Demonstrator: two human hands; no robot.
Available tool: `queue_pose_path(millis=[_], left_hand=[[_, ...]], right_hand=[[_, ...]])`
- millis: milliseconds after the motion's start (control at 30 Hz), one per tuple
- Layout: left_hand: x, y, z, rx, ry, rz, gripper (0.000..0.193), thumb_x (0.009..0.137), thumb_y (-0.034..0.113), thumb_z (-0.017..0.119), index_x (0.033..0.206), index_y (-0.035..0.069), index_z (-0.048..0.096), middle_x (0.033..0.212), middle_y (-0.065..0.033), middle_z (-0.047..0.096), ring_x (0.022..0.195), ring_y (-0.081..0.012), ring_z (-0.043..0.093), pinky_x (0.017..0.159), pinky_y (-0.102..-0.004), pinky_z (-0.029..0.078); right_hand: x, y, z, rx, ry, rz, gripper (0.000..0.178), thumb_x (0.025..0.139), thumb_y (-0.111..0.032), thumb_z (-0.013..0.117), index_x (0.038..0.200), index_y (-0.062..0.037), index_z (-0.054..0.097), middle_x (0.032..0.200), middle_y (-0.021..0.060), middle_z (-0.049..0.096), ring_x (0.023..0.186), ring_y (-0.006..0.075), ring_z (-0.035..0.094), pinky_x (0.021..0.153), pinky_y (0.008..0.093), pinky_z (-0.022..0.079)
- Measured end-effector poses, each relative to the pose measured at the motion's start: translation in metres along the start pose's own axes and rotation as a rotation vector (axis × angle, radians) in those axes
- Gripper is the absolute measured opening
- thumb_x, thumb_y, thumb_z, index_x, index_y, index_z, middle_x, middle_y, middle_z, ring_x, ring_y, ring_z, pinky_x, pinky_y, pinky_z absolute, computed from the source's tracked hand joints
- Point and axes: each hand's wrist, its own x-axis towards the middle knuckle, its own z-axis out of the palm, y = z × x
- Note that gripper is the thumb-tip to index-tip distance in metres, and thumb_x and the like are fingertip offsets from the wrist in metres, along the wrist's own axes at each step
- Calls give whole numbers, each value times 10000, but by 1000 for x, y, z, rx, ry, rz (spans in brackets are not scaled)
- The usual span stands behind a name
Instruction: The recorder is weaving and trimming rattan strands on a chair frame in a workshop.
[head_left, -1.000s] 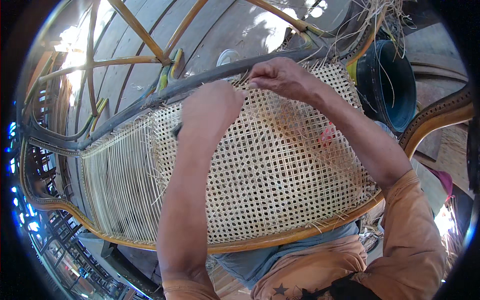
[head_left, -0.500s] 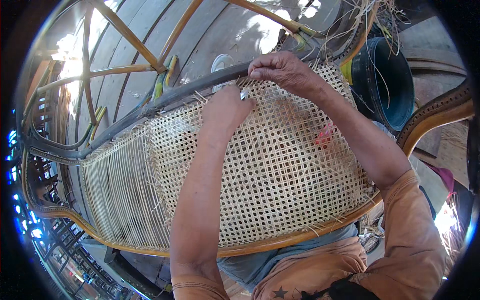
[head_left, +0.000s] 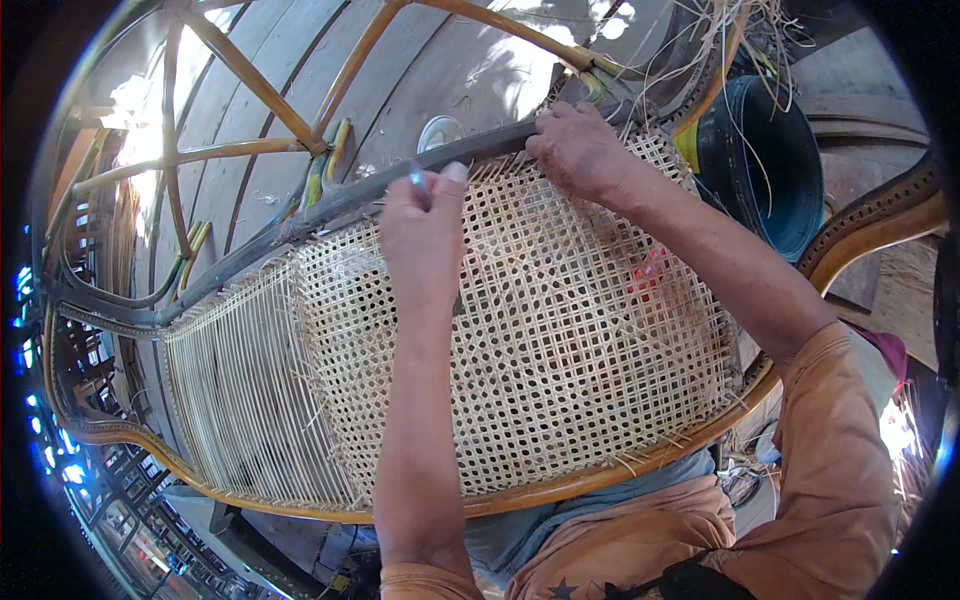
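A woven cane panel [head_left: 560,340] with an open, holed pattern fills a curved wooden frame [head_left: 560,492] across my lap. My left hand [head_left: 425,225] is closed around a small shiny metal tool [head_left: 418,180], blurred by motion, just above the panel's far edge. Only the tool's bright end shows; the rest is inside the fist. At the far dark rail [head_left: 480,150], my right hand [head_left: 582,150] rests with curled fingers on the panel's edge. Whatever those fingers pinch is hidden. Loose cane ends stick out along the rail between both hands.
Left of the weave, parallel cane strands [head_left: 240,390] span the frame uncrossed. Bent rattan poles [head_left: 250,80] rise beyond the rail. A dark bucket [head_left: 770,170] stands at the far right, below loose cane strips [head_left: 735,50]. A white round object [head_left: 440,132] lies on the plank floor.
My left hand has moved left and slightly up with the metal tool, away from my right hand. The right hand has shifted a little right and turned, its fingers now down at the rail.
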Motion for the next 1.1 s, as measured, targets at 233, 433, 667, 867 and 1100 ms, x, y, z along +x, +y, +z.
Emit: queue_pose_path(millis=[233, 433, 667, 867, 1100], left_hand=[[5, 21, 24, 642, 47, 799, 209, 849, 211, 559, 923, 23, 613, 791, -120, 634, 740, -232, 640, 667, -346, 507], [45, 3, 28, 899, -198, 260, 259, 825, 236, 573, 990, 52, 651, 973, -171, 647, 932, -319, 623, 772, -384, 505], [61, -6, 29, 626, -359, 121, 390, 788, 347, 606, 995, 18, 642, 999, -218, 628, 976, -355, 593, 841, -432, 462], [64, -12, 32, 628, -398, 67, 439, 778, 392, 591, 1006, 21, 643, 1019, -209, 625, 981, -351, 592, 842, -431, 461], [70, -12, 32, 507, -438, -79, 392, 724, 353, 582, 855, -6, 670, 789, -174, 663, 817, -310, 647, 754, -378, 491]], right_hand=[[4, 2, -11, 93, 13, 68, 185, 780, -164, 531, 903, -120, 662, 939, 82, 613, 941, 263, 576, 796, 425, 459], [12, 4, -6, 230, -70, 134, 180, 728, -230, 594, 844, -97, 630, 860, 134, 627, 860, 296, 607, 731, 426, 470], [24, 14, -2, 401, -163, 295, 221, 704, -220, 597, 824, -41, 645, 772, 172, 627, 772, 348, 611, 693, 427, 475], [29, 14, 1, 426, -199, 268, 244, 664, -164, 617, 852, -16, 663, 825, 187, 650, 822, 333, 638, 715, 414, 500], [28, 19, -2, 448, -129, 189, 221, 637, -177, 622, 791, -27, 673, 752, 206, 633, 744, 333, 638, 689, 416, 496]])
